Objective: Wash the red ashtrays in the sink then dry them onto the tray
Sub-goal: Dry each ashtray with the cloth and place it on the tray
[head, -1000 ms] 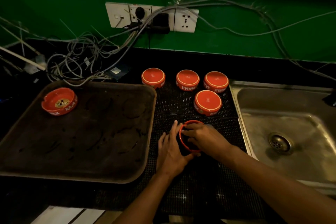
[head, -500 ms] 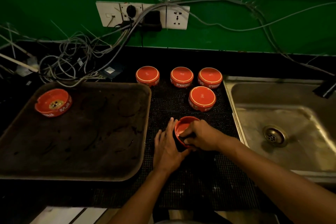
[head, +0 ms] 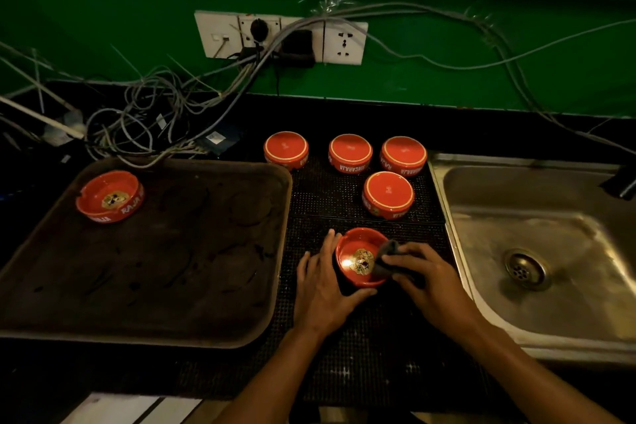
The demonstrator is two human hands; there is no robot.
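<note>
Your left hand (head: 323,289) cups the near-left wall of the upright ashtray (head: 361,256), fingers along its far side and thumb curled round the near rim; that grip is clamped on the bowl, evidently to stop it sliding or turning on the black mesh mat (head: 361,348) while you work inside it. Your right hand (head: 430,282) has its grip pinched together on a dark cloth (head: 387,256), with the cloth's folded end pushed over the right rim and down into the bowl. The gold emblem on the bowl's floor shows beside the cloth. I judge this to be the drying step on this piece.

The ashtray stands on the mat on the desk, between the tray (head: 192,337) on your left and the sink (head: 557,320) on your right, clear of both. That position keeps it close to where it must go next.

Four more ashtrays sit mouth-down on the mat behind it: three in a back row (head: 285,148) (head: 350,151) (head: 403,153) and one nearer (head: 388,193). Inverted, they are presumably draining; I cannot tell whether they are dry. One ashtray (head: 109,196) already stands upright in the tray's far-left corner, well apart from the rest.

The sink basin holds nothing I can make out. Note the wall sockets (head: 280,36) and loose cables (head: 144,127) behind the tray; keep water off that side.
</note>
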